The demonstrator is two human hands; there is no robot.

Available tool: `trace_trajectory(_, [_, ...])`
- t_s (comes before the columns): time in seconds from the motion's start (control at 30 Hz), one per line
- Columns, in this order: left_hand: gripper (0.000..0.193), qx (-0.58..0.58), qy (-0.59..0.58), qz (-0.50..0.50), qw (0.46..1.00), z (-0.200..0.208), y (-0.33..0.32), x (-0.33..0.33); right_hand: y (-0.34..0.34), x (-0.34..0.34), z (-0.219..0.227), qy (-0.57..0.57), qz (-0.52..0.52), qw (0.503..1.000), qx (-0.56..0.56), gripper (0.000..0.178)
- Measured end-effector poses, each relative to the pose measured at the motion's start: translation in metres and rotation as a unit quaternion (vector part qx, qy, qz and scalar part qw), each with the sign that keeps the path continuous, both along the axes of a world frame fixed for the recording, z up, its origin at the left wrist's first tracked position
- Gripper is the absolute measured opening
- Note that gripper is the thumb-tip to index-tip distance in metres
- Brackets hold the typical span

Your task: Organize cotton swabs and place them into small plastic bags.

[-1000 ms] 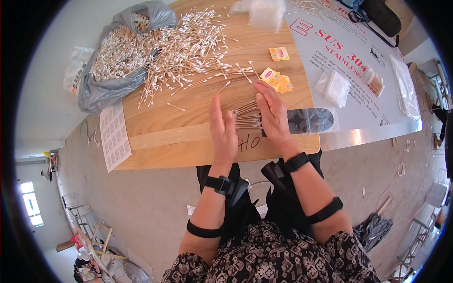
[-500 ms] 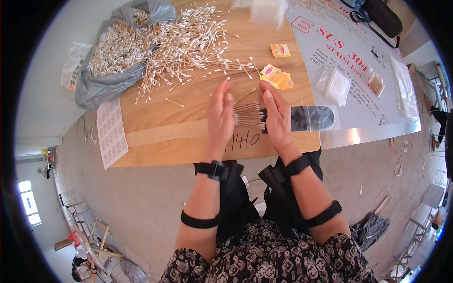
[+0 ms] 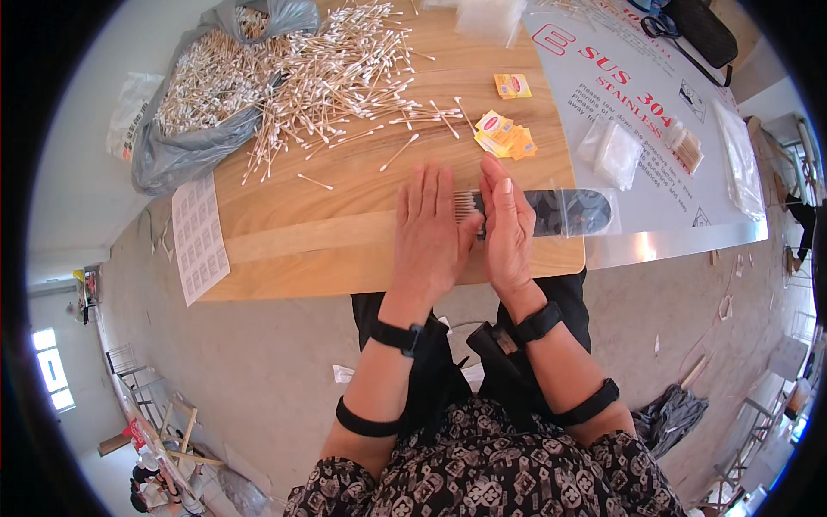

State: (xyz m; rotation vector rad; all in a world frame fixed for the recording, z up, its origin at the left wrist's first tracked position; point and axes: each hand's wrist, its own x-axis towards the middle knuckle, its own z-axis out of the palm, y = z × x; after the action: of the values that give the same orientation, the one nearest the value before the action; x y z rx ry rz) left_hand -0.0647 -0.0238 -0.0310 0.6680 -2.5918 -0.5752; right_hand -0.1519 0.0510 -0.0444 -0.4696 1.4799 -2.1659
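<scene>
My left hand (image 3: 425, 226) lies flat, palm down with fingers stretched, over a row of cotton swabs (image 3: 463, 205) on the wooden board (image 3: 310, 250). Only a short stretch of the swabs shows between my hands; the rest is hidden underneath. Standing on its edge against their right ends is my right hand (image 3: 508, 231), its fingers extended and thumb up. To the right of it, a dark strip with a rounded end (image 3: 547, 213) lies in clear plastic. Small yellow cards (image 3: 508, 138) sit just beyond my right fingertips.
Loose swabs (image 3: 345, 77) spill from a grey plastic bag (image 3: 194, 155) at the far left. A printed label sheet (image 3: 200, 241) overhangs the front left edge. On the metal sheet (image 3: 637, 60) at right are clear bags (image 3: 616, 155) and a small swab bundle (image 3: 687, 151).
My left hand has turned from upright to palm down and moved over the swabs, covering most of them. The right hand has shifted slightly and stays upright. A stray swab behind has shifted.
</scene>
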Motion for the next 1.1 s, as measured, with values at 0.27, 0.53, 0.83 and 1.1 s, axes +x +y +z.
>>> trace_trajectory(0.27, [0.085,-0.064,-0.148,0.023,0.987,0.001,0.006,0.007,0.0,-0.003,0.008,-0.059,0.04,0.997,-0.036,0.056])
trace_trajectory(0.53, [0.073,-0.031,-0.164,0.028,0.986,-0.001,0.015,0.019,0.004,0.0,0.002,0.012,0.03,0.999,0.013,0.054])
trace_trajectory(0.83, [0.061,0.481,0.365,0.072,0.794,-0.025,-0.022,0.002,-0.011,0.005,-0.003,0.084,0.012,0.995,0.057,0.05])
trace_trajectory(1.1, [0.056,0.478,0.264,0.081,0.834,0.004,-0.012,0.005,0.008,-0.015,-0.004,0.147,0.06,0.984,0.085,0.038])
